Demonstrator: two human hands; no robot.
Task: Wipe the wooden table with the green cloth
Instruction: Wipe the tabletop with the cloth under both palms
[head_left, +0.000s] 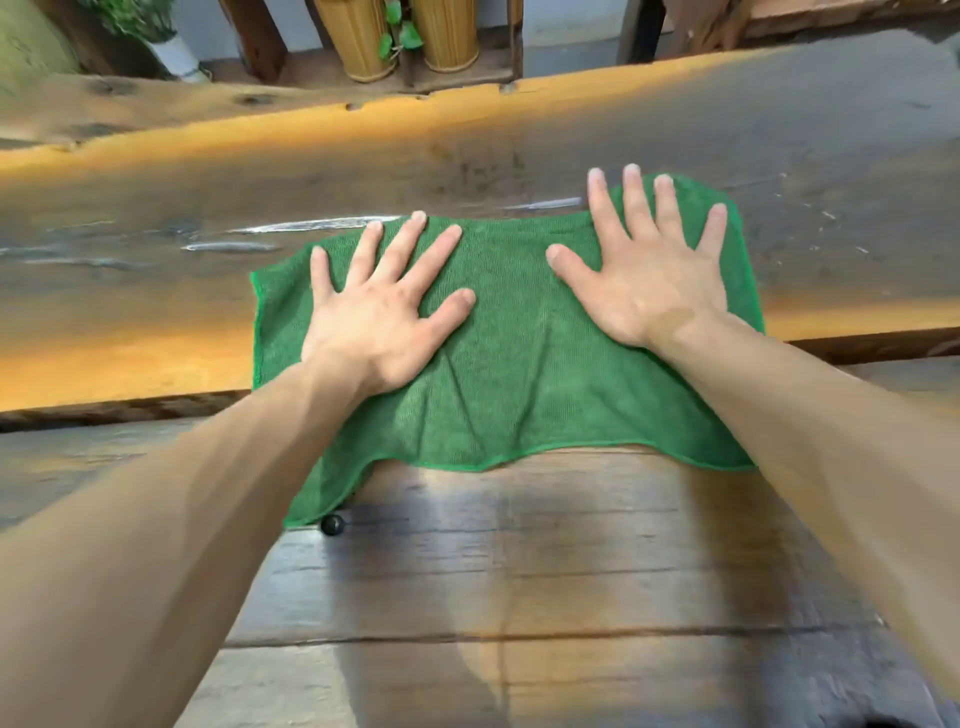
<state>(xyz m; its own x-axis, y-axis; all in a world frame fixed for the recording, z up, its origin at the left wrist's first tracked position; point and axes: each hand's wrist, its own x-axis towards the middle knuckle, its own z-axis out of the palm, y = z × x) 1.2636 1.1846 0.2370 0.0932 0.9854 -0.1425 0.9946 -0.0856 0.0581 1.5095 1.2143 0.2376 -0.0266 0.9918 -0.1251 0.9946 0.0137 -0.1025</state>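
Observation:
The green cloth (511, 332) lies spread flat on the wooden table (519, 150), and its near part hangs over the table's front edge. My left hand (382, 306) presses flat on the cloth's left half with fingers spread. On the right half my right hand (644, 270) presses flat too, its fingertips reaching the cloth's far edge. Wet streaks shine on the wood just beyond and to the left of the cloth.
A lower wooden bench or plank surface (519, 571) runs below the table's front edge, with a small dark round knob (332, 525) under the cloth's left corner. Beyond the table stand two bamboo containers (405, 36) and a white plant pot (179, 54).

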